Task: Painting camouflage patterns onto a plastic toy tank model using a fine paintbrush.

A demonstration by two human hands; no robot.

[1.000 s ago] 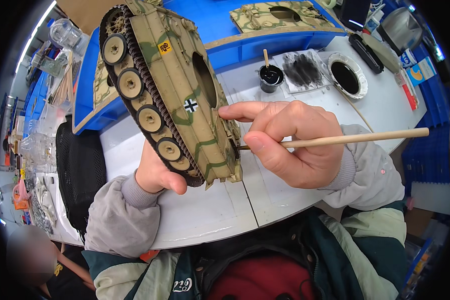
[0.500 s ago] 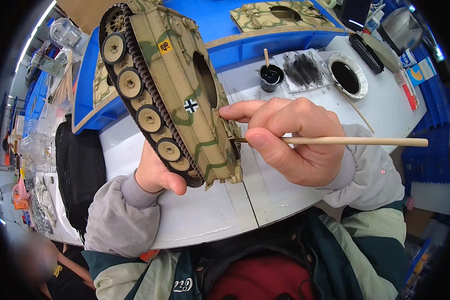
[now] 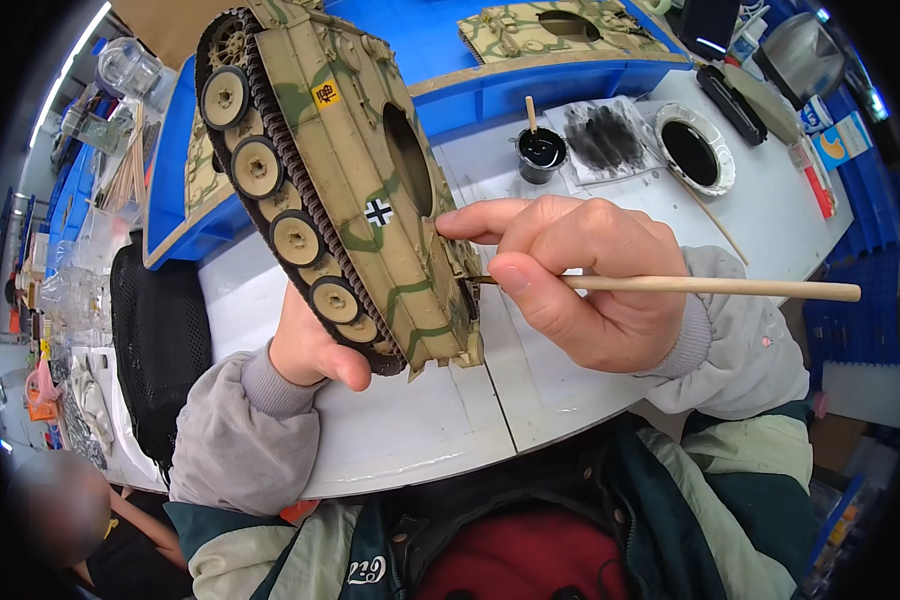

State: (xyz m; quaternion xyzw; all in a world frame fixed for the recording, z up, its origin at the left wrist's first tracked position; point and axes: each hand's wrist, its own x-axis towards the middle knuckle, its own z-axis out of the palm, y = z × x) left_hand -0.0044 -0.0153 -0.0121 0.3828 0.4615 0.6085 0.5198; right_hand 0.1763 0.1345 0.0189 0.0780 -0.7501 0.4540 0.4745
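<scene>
A model tank hull point(image 3: 355, 210) in tan and green camouflage is tilted up on its side above the table, its tracks and round wheels facing left. My left hand point(image 3: 315, 345) supports it from beneath; the thumb shows by the lower wheels and the other fingers are hidden behind the hull. Pinched in my right hand point(image 3: 590, 275) is a thin paintbrush point(image 3: 730, 287) with a pale wooden handle. Its dark tip meets the hull's lower right end. My right index fingertip rests on the hull beside the large round opening.
Behind stand blue trays point(image 3: 560, 85) with another camouflaged hull part point(image 3: 570, 30). To the right are a small cup of black paint point(image 3: 542, 158), a smeared paper point(image 3: 610, 140) and a dish of black liquid point(image 3: 692, 152). A black mesh case point(image 3: 155, 350) lies left. Another person sits at lower left.
The hull has shifted very slightly left in my hands. The brush tip stays at the same end of the hull. At lower left, the other person has moved a little.
</scene>
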